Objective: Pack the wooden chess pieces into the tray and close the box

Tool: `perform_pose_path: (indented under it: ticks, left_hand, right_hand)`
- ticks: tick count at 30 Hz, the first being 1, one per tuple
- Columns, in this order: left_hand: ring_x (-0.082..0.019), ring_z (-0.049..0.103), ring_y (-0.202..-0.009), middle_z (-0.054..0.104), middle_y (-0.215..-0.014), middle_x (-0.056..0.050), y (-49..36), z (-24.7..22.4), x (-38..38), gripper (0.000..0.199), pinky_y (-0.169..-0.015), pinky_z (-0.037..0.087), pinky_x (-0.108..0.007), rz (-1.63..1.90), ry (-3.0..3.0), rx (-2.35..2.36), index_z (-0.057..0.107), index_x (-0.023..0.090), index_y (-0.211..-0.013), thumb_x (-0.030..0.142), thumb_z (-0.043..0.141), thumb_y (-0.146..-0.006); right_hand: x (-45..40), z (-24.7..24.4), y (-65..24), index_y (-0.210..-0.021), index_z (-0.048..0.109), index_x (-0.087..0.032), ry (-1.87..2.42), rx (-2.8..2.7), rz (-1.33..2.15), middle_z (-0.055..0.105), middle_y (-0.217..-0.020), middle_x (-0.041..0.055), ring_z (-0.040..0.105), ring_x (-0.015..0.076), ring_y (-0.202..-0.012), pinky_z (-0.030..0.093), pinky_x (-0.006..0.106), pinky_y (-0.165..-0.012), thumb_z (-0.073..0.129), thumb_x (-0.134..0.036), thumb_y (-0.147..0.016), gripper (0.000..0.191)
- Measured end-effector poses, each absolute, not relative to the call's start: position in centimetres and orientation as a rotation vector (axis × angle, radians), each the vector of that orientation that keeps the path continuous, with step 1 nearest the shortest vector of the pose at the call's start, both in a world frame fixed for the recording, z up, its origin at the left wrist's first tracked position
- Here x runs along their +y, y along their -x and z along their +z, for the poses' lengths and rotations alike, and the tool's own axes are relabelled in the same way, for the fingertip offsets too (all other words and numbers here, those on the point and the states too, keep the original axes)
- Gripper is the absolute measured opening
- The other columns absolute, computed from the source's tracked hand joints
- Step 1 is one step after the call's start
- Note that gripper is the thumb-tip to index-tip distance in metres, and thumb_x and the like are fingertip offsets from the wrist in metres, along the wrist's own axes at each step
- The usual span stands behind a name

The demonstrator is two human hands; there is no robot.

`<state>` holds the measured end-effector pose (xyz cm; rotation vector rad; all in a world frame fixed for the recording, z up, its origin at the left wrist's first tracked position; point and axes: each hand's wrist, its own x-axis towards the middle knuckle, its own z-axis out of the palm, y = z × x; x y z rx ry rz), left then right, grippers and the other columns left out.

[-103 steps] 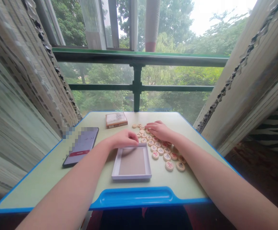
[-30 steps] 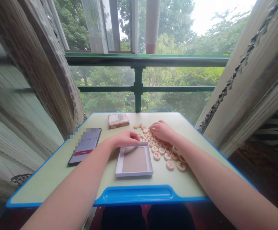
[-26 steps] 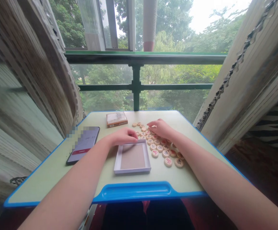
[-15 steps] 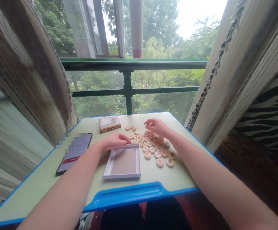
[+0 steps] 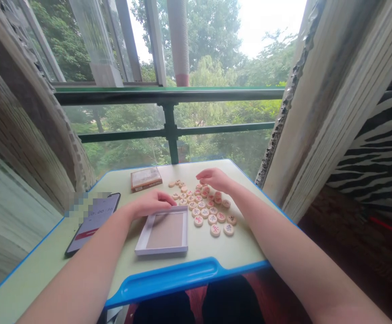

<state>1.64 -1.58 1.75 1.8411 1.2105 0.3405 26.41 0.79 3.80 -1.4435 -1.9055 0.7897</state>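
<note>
My left hand (image 5: 151,202) rests at the far left corner of a shallow white box (image 5: 161,253). Its fingers are bent at the far rim and seem to grip it; part of the grip is hidden. No pieces show in the box. To its right lie several round wooden Chinese chess pieces (image 5: 212,219) with red or dark characters, mostly flat, a few stacked. Over the far side of these pieces is my right hand (image 5: 214,178), palm down, fingers stretched out and apart from the thumb. Its fingertips are close to the pieces, and whether they touch is unclear.
A flat brown case (image 5: 146,179) lies at the back left of the pale table (image 5: 212,252). Left of my forearm is a phone (image 5: 92,225) with a timer on screen. The near edge has a blue trough (image 5: 168,276). A green railing (image 5: 172,94) stands behind, between curtains (image 5: 331,103).
The camera has turned slightly right, so everything shifts left in view. My right hand's fingers have straightened a little over the pieces. My left hand stays at the box.
</note>
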Motion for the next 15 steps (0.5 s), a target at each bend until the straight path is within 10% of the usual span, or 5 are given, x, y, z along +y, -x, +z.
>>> perform_pose_path:
  ticks: [6, 15]
  left_hand:
    - [-0.017, 0.058, -0.080, 0.068, -0.084, -0.001, -1.3, 1.8, -1.6, 0.027, -0.068, 0.042, -0.024, 0.310, -1.854, 1.208, 0.071, 0.019, -0.083, 0.029, 0.056, -0.062]
    - [-0.018, 0.057, -0.082, 0.067, -0.086, -0.001, -1.3, 1.7, -1.5, 0.028, -0.069, 0.042, -0.024, 0.297, -1.859, 1.218, 0.070, 0.019, -0.084, 0.029, 0.055, -0.063]
  right_hand:
    - [0.1, 4.5, -26.6, -0.098, 0.065, -0.020, 1.500, -2.098, 0.840, 0.070, -0.087, 0.0038, 0.060, 0.0118, -0.063, 0.045, 0.020, -0.052, 0.062, -0.017, -0.070, 0.029]
    - [2.8, 3.3, -30.6, -0.085, 0.070, -0.017, 1.593, -2.117, 0.756, 0.070, -0.084, 0.0029, 0.062, 0.0142, -0.077, 0.047, 0.021, -0.068, 0.062, -0.011, -0.064, 0.023]
